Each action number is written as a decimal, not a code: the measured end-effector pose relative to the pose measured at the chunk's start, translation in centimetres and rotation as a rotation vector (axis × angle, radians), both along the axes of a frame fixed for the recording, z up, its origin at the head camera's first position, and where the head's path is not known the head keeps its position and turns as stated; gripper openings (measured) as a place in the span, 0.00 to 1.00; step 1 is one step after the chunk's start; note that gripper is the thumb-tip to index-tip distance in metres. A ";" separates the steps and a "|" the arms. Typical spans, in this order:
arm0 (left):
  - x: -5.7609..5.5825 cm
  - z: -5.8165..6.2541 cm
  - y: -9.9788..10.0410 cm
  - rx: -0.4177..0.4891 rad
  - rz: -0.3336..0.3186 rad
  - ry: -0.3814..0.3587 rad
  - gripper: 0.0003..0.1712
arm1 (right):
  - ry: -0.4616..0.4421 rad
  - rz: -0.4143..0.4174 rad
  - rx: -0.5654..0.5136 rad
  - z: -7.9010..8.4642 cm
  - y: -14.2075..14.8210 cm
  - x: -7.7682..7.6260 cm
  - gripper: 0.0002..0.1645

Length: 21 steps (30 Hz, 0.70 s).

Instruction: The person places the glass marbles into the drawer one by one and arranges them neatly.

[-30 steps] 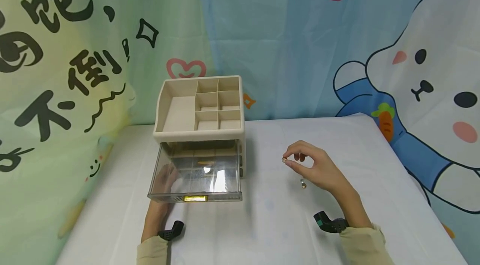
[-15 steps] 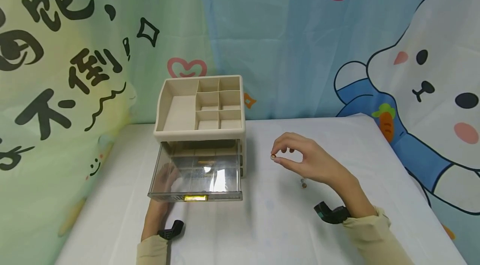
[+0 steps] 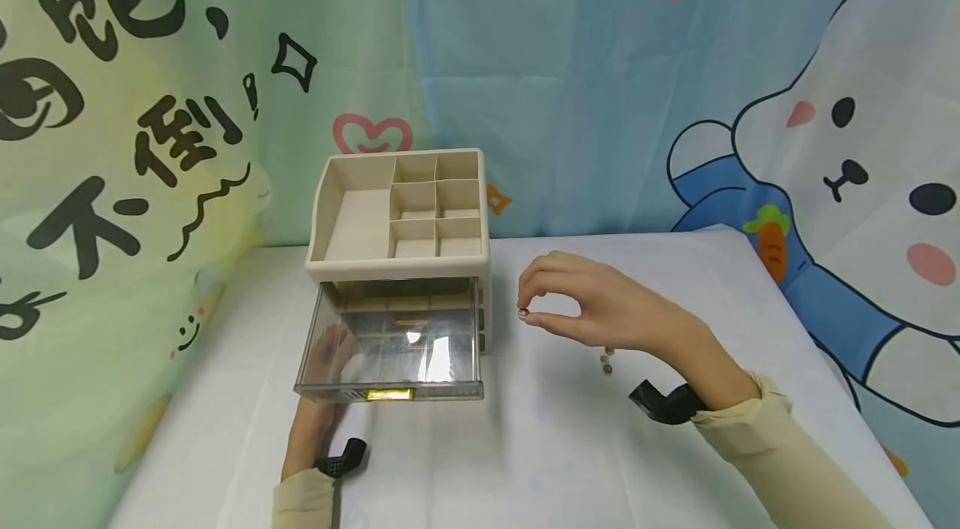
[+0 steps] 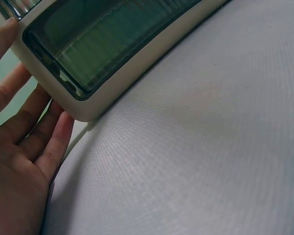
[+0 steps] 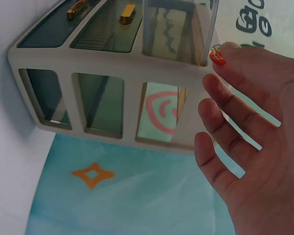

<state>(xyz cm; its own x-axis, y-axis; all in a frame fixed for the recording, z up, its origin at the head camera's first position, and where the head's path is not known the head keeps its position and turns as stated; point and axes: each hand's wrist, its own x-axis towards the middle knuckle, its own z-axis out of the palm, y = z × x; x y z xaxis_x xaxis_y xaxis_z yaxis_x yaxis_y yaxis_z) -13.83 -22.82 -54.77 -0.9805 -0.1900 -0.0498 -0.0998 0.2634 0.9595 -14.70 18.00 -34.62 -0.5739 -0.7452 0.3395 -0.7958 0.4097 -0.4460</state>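
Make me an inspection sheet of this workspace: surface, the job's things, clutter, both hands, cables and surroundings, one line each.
Surface: white cloth-covered table.
Job's things: boxy cream plastic organizer, its transparent rectangular drawer pulled out; small shiny red piece; tiny round pieces on the cloth, partly hidden in the head view, details too small to tell.
Clutter: nothing seen.
Left hand: touching the organizer's side, thumb at its front edge.
Right hand: pinching the red piece beside the organizer.
Cables: nothing seen.
Surroundings: blue-green fabric backdrop with black characters and a white cartoon animal.
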 end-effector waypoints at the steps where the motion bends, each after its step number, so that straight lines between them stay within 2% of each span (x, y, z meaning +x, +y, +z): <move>1: 0.0 0.0 0.0 -0.001 -0.001 0.001 0.28 | 0.018 0.013 0.000 0.2 -0.2 -0.1 0.09; 4: 0.0 -0.1 0.0 0.007 -0.001 0.005 0.28 | 0.058 0.051 -0.001 0.7 -0.6 -0.4 0.09; 8: 0.1 -0.3 -0.2 0.023 -0.012 0.006 0.27 | 0.069 0.075 0.012 1.4 -1.1 -0.6 0.08; 15: 0.5 -0.1 -0.3 0.031 -0.027 -0.026 0.40 | 0.093 0.114 0.041 2.8 -2.5 -0.8 0.06; 21: 0.6 -0.2 -0.3 0.052 -0.043 -0.028 0.40 | 0.098 0.154 0.070 3.8 -3.7 -0.9 0.05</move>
<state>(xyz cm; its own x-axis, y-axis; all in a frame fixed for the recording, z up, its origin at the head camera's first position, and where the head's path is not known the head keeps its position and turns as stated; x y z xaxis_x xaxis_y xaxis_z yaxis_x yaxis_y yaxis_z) -13.20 -23.10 -54.99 -0.9858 -0.1442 -0.0855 -0.1160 0.2182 0.9690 -15.62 14.28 -30.82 -0.4177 -0.8457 0.3322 -0.8897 0.3067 -0.3382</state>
